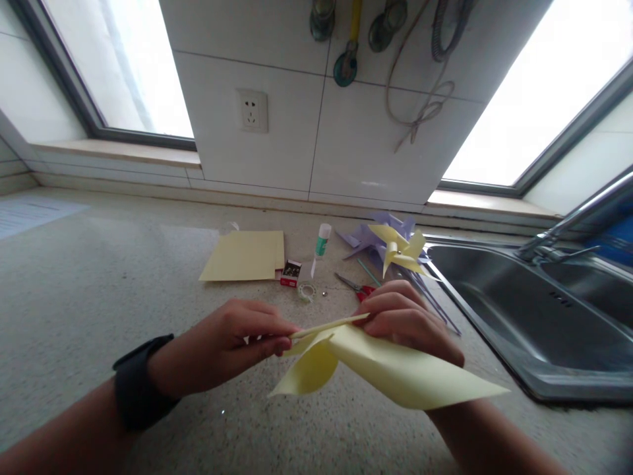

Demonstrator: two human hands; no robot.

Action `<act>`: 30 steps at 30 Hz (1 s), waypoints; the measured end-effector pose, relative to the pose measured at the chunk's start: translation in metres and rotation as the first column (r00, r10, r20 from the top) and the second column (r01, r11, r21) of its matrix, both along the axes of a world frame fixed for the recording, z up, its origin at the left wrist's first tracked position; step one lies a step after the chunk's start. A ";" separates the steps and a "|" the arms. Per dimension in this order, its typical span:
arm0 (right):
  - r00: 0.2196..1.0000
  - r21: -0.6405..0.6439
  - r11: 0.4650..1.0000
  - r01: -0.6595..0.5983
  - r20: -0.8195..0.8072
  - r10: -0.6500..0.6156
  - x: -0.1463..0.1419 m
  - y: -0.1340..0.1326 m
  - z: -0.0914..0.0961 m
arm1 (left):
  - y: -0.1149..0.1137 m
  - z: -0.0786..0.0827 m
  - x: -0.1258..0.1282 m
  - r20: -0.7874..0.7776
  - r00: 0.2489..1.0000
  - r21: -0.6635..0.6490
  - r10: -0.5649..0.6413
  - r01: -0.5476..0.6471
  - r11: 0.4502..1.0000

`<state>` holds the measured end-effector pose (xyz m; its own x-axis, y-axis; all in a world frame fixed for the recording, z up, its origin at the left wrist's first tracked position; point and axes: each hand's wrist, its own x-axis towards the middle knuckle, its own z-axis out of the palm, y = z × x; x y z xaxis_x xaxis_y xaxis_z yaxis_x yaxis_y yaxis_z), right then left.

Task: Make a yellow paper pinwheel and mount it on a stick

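Note:
I hold a pale yellow sheet of paper (395, 373) above the speckled countertop (99, 297), its corners curled in toward the middle. My left hand (232, 343), with a black watch on the wrist, pinches the folded tips at the sheet's centre. My right hand (405, 320) is closed over the sheet's upper right part, fingers curled on the paper. One long pointed corner sticks out to the lower right.
Behind my hands lie yellow paper sheets (244, 256), a small red box (291, 272), a glue bottle (322, 241), a tape roll (306, 291), red-handled scissors (357, 286) and finished yellow (400, 251) and purple (368, 234) pinwheels. A steel sink (534, 316) with a tap is at right.

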<state>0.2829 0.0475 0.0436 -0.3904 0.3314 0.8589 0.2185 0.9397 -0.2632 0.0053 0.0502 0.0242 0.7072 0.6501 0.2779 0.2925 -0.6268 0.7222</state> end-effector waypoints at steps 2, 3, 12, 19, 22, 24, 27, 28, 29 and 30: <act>1.000 0.006 1.000 0.019 0.024 -0.019 0.001 -0.001 0.001 | 0.000 0.001 0.000 0.012 1.000 -0.002 0.001 -0.001 1.000; 0.999 0.009 1.000 0.029 0.037 -0.029 0.001 -0.002 0.001 | 0.001 0.001 0.000 0.020 1.000 -0.010 0.003 -0.003 1.000; 0.994 0.062 0.997 0.055 0.091 -0.060 -0.001 -0.003 0.007 | 0.000 0.004 -0.002 0.044 0.997 -0.063 0.068 -0.065 0.996; 0.991 0.079 0.995 0.055 0.117 -0.064 -0.003 -0.004 0.007 | 0.001 0.000 -0.004 0.032 0.973 -0.043 0.230 -0.229 0.973; 0.991 0.095 0.994 0.051 0.117 -0.062 -0.001 -0.003 0.006 | 0.001 0.000 -0.003 0.094 0.943 -0.137 0.319 -0.305 0.943; 0.992 0.104 0.993 0.050 0.112 -0.062 0.000 -0.002 0.006 | 0.002 0.000 -0.002 0.167 0.912 -0.232 0.374 -0.332 0.914; 0.991 0.086 0.995 0.053 0.119 -0.063 0.002 0.000 0.006 | 0.005 -0.002 0.002 0.326 0.828 -0.427 0.456 -0.302 0.852; 0.991 0.078 0.996 0.051 0.123 -0.061 0.002 0.000 0.006 | 0.006 -0.002 0.004 0.376 0.793 -0.493 0.478 -0.266 0.828; 0.991 0.072 0.996 0.046 0.124 -0.055 0.002 0.000 0.006 | 0.006 -0.003 0.005 0.419 0.761 -0.546 0.496 -0.226 0.807; 0.991 0.065 0.997 0.038 0.124 -0.046 0.002 0.001 0.006 | 0.007 -0.003 0.007 0.452 0.731 -0.582 0.511 -0.193 0.790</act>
